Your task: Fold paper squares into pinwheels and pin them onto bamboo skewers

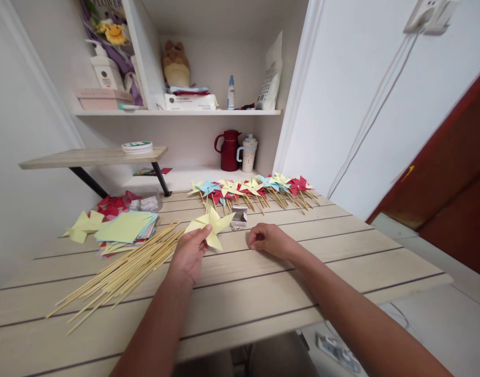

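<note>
Yellow pinwheel (218,225) in pinched left fingers (201,235), small box (239,223) beside, sticks (132,262) leftward; right fingers (259,231) curled, contents unclear.

The planked table (240,303) bears sticks (133,264), paper squares (124,228), pinwheels (229,187) and what seem pins (236,228).
</note>
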`<state>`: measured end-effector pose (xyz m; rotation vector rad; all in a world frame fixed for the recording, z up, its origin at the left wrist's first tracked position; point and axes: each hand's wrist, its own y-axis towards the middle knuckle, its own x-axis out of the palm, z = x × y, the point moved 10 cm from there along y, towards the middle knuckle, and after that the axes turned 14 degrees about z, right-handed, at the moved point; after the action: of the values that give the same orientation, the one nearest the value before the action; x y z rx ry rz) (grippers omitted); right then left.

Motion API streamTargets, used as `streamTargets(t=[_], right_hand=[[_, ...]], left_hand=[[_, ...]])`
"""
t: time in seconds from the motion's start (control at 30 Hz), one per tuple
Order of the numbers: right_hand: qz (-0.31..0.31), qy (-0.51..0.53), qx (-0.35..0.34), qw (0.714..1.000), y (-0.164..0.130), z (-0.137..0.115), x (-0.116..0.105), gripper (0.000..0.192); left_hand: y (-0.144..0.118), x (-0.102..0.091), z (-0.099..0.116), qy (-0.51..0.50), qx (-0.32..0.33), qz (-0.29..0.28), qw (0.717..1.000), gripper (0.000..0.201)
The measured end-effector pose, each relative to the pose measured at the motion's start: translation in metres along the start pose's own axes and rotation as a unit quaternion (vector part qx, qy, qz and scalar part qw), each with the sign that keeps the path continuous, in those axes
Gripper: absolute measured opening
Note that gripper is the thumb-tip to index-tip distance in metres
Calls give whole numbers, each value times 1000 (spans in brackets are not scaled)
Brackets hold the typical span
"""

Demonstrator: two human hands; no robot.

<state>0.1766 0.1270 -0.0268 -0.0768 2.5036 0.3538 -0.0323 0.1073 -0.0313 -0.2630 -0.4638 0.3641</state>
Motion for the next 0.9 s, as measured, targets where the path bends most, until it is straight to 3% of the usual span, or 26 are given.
streamTargets(t=[0.33,0.53,0.7,0.9], right_hand=[[-5,27,25,999,-2,1,3,6],[34,128,65,989,-2,-5,-8,12],[97,217,48,970,-6,-32,-31,16],[109,160,-66,979,-15,-97,-39,11]], left_hand=[[-2,3,2,2,5,-7,1000,11],[1,-1,5,34,57,2,998,23],[-1,-5,16,83,137,30,987,30],[-6,-13,32,104,204,104,968,25]])
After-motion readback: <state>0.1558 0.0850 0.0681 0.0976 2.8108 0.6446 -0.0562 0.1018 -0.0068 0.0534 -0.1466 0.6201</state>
